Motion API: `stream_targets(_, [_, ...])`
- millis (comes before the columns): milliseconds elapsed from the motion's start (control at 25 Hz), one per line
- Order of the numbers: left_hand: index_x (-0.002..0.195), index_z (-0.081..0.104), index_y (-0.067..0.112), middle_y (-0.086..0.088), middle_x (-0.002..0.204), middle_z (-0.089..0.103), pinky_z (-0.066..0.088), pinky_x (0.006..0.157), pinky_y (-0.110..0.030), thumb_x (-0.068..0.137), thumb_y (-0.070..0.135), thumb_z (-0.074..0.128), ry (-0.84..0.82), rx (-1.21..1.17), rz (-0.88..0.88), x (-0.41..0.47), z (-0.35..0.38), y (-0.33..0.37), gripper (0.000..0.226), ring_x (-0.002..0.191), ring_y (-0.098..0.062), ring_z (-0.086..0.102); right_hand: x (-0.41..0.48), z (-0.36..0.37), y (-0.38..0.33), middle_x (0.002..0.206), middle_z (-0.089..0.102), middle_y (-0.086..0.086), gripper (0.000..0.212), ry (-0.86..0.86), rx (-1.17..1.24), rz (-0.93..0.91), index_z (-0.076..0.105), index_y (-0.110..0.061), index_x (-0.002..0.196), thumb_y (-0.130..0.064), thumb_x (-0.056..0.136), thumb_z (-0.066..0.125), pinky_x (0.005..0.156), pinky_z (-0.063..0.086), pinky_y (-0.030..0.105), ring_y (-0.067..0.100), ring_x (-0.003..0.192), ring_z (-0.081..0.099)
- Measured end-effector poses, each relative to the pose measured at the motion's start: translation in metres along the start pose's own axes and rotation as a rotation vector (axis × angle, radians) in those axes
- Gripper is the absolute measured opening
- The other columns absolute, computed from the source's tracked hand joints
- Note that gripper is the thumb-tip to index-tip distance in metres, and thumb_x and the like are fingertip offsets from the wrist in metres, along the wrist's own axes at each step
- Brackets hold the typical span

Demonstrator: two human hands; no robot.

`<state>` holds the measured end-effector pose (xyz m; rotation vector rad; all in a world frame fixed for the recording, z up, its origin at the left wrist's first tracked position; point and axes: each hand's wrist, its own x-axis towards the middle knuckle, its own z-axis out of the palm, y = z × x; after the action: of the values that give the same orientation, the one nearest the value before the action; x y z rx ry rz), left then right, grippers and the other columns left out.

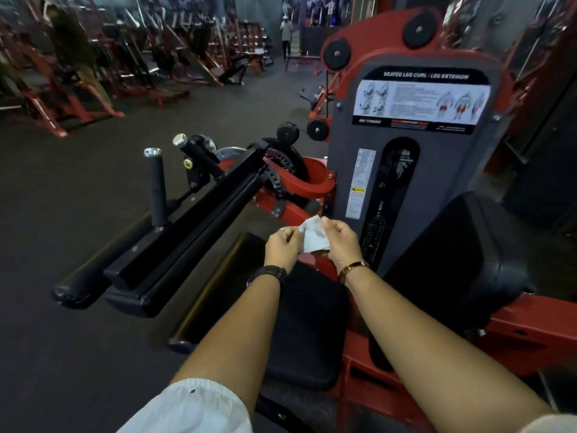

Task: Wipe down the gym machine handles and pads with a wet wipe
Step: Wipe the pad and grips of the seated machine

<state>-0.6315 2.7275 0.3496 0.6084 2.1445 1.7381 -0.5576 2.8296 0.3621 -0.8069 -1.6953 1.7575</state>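
Observation:
A white wet wipe (313, 235) is held between both hands above the black seat pad (307, 326) of a red and grey leg curl machine. My left hand (281, 246) pinches its left edge and my right hand (342, 242) grips its right side. Two black handles with chrome caps stand to the left: a nearer handle (156, 189) and a farther handle (198, 156). Black roller pads (93, 271) and a long black padded bar (187, 226) stretch out left of the seat. A black back pad (462, 254) is on the right.
The grey weight-stack shroud (406, 151) with an instruction label rises straight ahead. Red frame parts (527, 332) lie at the lower right. Dark floor (78, 182) spreads left, with rows of red machines (93, 67) behind. A person (285, 34) walks far away.

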Motion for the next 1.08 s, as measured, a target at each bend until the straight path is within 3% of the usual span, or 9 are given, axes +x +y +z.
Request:
stream_targets(80, [0.093,0.069,0.018,0.006,0.086,0.068,0.050,0.076,-0.025,0.092,0.037,0.056,0.009,-0.008,-0.013,0.023,0.011,0.002,0.023,0.084,-0.010,0.063,0.020,-0.001,-0.003,0.100,0.066,0.008,0.037,-0.119,0.045,-0.005,0.053,-0.019,0.104,-0.032,0.078,0.075,0.076,0.055,0.038,0.020,0.089,0.064])
stream_targets(160, [0.087,0.069,0.017,0.007,0.083,0.067,0.050,0.076,-0.026,0.091,0.036,0.058,0.032,-0.045,-0.026,0.050,0.022,0.002,0.021,0.081,-0.009,0.061,0.045,-0.002,-0.002,0.100,0.065,0.006,0.040,-0.142,-0.041,-0.052,0.049,-0.015,0.111,-0.018,0.079,0.074,0.072,0.052,0.026,0.017,0.089,0.063])
stream_targets(280, [0.070,0.062,0.014,0.008,0.071,0.059,0.046,0.071,-0.028,0.089,0.028,0.058,0.086,-0.073,-0.048,0.090,0.039,0.003,0.024,0.073,-0.012,0.054,0.097,-0.005,-0.003,0.085,0.063,0.003,0.004,-0.041,-0.021,-0.021,0.058,-0.013,0.090,-0.011,0.088,0.061,0.068,0.047,0.026,0.021,0.084,0.060])
stream_targets(400, [0.069,0.063,0.018,0.007,0.073,0.060,0.048,0.077,-0.033,0.088,0.023,0.057,0.105,-0.072,-0.065,0.129,0.050,0.001,0.021,0.076,-0.015,0.056,0.147,-0.010,-0.007,0.073,0.060,-0.002,0.020,-0.028,0.011,0.062,0.059,-0.021,0.072,-0.017,0.092,0.057,0.070,0.046,0.031,0.020,0.076,0.058])
stream_targets(560, [0.091,0.070,0.021,0.003,0.098,0.069,0.051,0.089,-0.034,0.088,0.017,0.060,0.121,-0.166,-0.039,0.171,0.059,0.001,0.011,0.098,-0.015,0.063,0.198,-0.007,-0.002,0.071,0.061,-0.001,0.020,-0.177,-0.010,0.092,0.062,-0.018,0.071,-0.017,0.091,0.058,0.071,0.044,0.034,0.019,0.074,0.057])
stream_targets(760, [0.090,0.073,0.016,-0.002,0.094,0.073,0.055,0.085,-0.039,0.080,0.031,0.070,-0.021,-0.124,-0.082,0.211,0.067,-0.011,0.018,0.095,-0.021,0.068,0.225,-0.001,0.007,0.067,0.057,0.000,0.023,-0.237,-0.090,0.077,0.059,-0.014,0.066,-0.017,0.088,0.062,0.063,0.041,0.028,0.016,0.069,0.053])
stream_targets(840, [0.091,0.072,0.010,-0.007,0.090,0.074,0.057,0.078,-0.039,0.082,0.026,0.072,-0.059,-0.117,-0.100,0.226,0.069,-0.016,0.018,0.089,-0.026,0.069,0.237,-0.002,0.006,0.070,0.059,-0.001,0.016,-0.194,-0.090,0.074,0.061,-0.015,0.072,-0.015,0.087,0.065,0.061,0.043,0.027,0.015,0.069,0.054])
stream_targets(960, [0.087,0.069,0.004,-0.010,0.082,0.071,0.056,0.064,-0.028,0.085,0.013,0.070,-0.159,-0.190,-0.156,0.239,0.075,-0.018,0.010,0.073,-0.023,0.067,0.252,-0.004,0.010,0.079,0.060,-0.001,0.010,-0.097,-0.060,0.074,0.059,-0.013,0.085,-0.011,0.083,0.069,0.059,0.046,0.024,0.015,0.072,0.057])
stream_targets(1080, [0.094,0.069,0.001,-0.014,0.087,0.071,0.054,0.076,-0.036,0.085,0.006,0.068,-0.304,-0.285,-0.211,0.254,0.077,-0.034,0.010,0.079,-0.026,0.067,0.267,0.001,0.019,0.081,0.060,0.000,0.015,0.003,-0.090,0.105,0.057,-0.017,0.078,-0.012,0.081,0.071,0.062,0.045,0.025,0.018,0.077,0.056])
